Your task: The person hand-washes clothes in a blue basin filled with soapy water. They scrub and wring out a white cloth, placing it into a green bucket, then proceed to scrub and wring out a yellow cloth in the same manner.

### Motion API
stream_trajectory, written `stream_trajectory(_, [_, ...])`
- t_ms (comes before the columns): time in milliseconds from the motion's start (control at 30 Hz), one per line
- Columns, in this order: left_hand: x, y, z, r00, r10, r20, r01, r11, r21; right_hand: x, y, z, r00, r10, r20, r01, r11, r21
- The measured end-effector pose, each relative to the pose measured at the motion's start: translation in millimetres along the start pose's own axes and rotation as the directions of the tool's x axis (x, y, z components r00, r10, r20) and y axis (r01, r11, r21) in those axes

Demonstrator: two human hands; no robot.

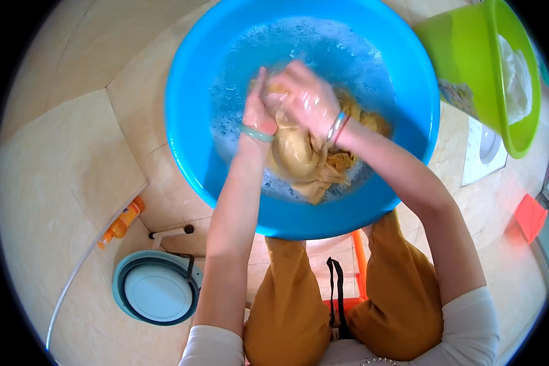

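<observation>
A wet tan-yellow cloth [294,148], bunched and twisted, lies partly in soapy water inside a large round blue basin [187,131]. Both hands are together over the basin's middle, blurred by motion. My left hand [259,111], with a pale green bangle at its wrist, grips the cloth from the left side; its fingers are partly hidden. Closed over a fold of the same cloth is my right hand [308,102], wearing a silver bangle and a red band. Loose folds hang below the hands and spread right into the suds.
At the right stands a lime-green bin [470,58] with a white liner. A collapsible grey-blue basin [158,291] and an orange bottle [125,221] are at the lower left, beside a thin hose [79,268]. A red plastic piece [531,218] sits far right.
</observation>
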State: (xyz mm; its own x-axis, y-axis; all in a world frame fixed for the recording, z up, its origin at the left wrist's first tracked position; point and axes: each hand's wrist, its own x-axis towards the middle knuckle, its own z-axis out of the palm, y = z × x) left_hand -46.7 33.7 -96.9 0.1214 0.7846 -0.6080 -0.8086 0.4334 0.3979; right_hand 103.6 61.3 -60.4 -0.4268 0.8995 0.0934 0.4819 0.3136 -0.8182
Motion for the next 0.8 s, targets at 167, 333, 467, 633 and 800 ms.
stream_trajectory(167, [-39,7,60,0.963,-0.055,0.263,0.136,0.944,-0.3,-44,-86,-12,0.938,-0.347,-0.016,0.345,0.935,-0.086])
stream_trajectory(333, [-67,12,94,0.99,-0.059,0.127,0.103,0.922,-0.372,-33,-119,-13,0.898,-0.419,-0.135,0.402,0.905,-0.138])
stream_trajectory(467, [-67,17,90,0.983,0.02,0.184,0.007,0.99,-0.144,-18,-115,-17,0.846,-0.442,-0.299,0.425,0.897,-0.123])
stream_trajectory(633, [-77,0,93,0.968,0.179,-0.179,-0.16,0.98,0.117,-10,-98,-21,0.862,-0.365,-0.351,0.379,0.925,-0.031])
stream_trajectory(800, [-95,4,118,0.946,0.001,-0.325,-0.02,0.998,-0.055,4,-30,-39,0.967,-0.107,-0.23,0.075,0.987,-0.142])
